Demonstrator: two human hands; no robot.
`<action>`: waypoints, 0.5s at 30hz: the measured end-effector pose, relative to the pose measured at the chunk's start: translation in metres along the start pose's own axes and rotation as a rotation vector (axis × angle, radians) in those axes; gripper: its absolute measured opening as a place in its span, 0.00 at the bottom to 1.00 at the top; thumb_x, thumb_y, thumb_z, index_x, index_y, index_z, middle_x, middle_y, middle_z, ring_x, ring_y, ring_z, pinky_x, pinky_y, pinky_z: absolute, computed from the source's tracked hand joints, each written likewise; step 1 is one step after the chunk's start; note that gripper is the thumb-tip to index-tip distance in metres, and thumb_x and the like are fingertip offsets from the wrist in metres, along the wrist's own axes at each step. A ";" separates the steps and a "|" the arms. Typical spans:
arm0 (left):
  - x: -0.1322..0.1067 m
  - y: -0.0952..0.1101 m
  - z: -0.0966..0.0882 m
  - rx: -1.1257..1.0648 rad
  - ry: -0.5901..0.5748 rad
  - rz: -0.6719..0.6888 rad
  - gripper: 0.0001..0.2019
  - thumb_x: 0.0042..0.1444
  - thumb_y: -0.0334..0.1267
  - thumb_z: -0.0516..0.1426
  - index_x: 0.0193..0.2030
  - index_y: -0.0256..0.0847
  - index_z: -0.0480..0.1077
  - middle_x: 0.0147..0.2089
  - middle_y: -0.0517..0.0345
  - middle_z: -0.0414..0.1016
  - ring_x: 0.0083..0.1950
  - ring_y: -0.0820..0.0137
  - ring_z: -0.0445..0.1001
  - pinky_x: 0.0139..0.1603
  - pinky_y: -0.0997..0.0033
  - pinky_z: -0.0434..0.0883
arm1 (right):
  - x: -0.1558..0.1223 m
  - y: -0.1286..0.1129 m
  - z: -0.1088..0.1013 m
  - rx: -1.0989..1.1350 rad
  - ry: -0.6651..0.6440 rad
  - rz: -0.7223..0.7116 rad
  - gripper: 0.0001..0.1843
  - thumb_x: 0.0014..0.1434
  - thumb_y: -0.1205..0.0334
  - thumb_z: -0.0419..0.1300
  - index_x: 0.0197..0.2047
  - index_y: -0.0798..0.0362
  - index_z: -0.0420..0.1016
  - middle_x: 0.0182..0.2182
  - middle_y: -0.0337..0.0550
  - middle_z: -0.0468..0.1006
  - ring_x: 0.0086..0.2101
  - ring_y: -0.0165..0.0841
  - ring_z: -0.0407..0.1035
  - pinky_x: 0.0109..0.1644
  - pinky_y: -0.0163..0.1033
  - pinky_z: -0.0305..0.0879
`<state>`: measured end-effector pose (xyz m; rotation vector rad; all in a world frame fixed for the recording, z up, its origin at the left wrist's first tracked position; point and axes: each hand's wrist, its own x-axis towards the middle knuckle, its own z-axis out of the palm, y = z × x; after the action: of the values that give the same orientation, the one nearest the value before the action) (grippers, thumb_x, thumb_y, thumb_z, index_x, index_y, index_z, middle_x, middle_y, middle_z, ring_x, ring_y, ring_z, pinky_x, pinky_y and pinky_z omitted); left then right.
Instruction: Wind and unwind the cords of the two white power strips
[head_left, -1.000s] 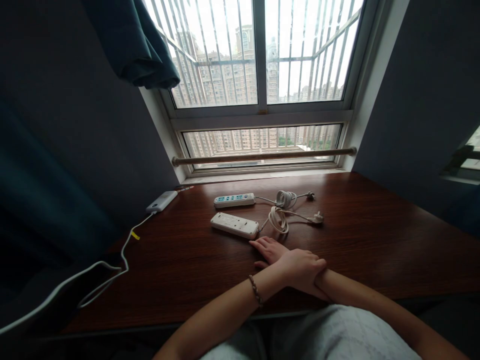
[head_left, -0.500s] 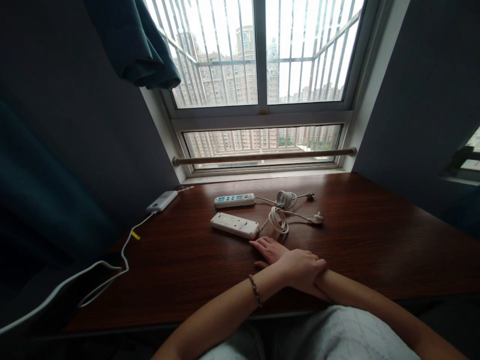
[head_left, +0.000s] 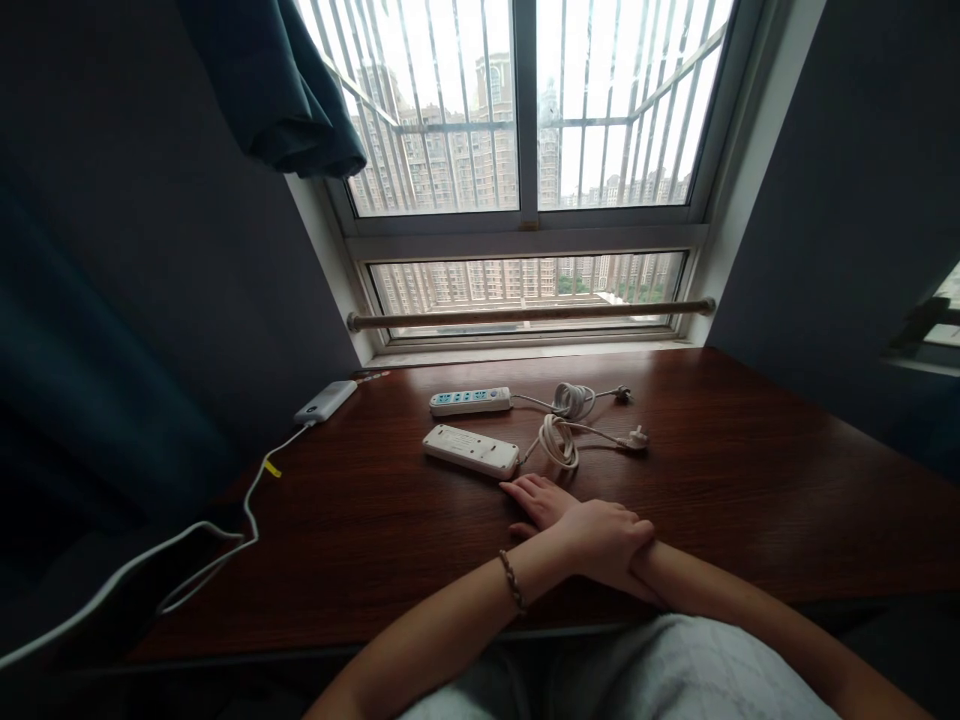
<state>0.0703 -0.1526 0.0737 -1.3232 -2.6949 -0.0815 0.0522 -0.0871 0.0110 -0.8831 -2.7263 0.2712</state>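
Observation:
My left hand (head_left: 609,540) is wrapped round my right wrist, with a braided bracelet (head_left: 511,582) on its own arm. Under it, my right hand (head_left: 541,502) lies on the table with its fingers stretched out and holds nothing. Just beyond those fingertips is a white power strip (head_left: 470,451), its sockets turned down and its cord (head_left: 556,443) coiled at the right end. Behind it lies a second power strip (head_left: 470,401), blue sockets facing up. Its grey-white cord (head_left: 574,400) is bundled, and the plug points right.
A dark red-brown wooden table (head_left: 360,540) fills the foreground. At its left edge sits a white box-shaped device (head_left: 327,401) with a white cable (head_left: 250,500) bearing a yellow tag. Beyond the table is a barred window (head_left: 529,228) with a horizontal rail (head_left: 532,314). A blue curtain (head_left: 300,120) hangs left.

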 end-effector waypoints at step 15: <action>0.004 0.006 0.012 0.034 -0.007 0.008 0.29 0.54 0.46 0.50 0.64 0.46 0.55 0.66 0.51 0.55 0.67 0.50 0.47 0.49 0.57 0.71 | 0.000 0.005 0.005 0.001 0.027 -0.025 0.39 0.55 0.47 0.56 0.62 0.63 0.54 0.51 0.56 0.66 0.52 0.45 0.57 0.57 0.48 0.57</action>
<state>0.0720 -0.1445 0.0622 -1.3274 -2.6844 -0.0303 0.0535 -0.0832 0.0047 -0.8460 -2.7095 0.2543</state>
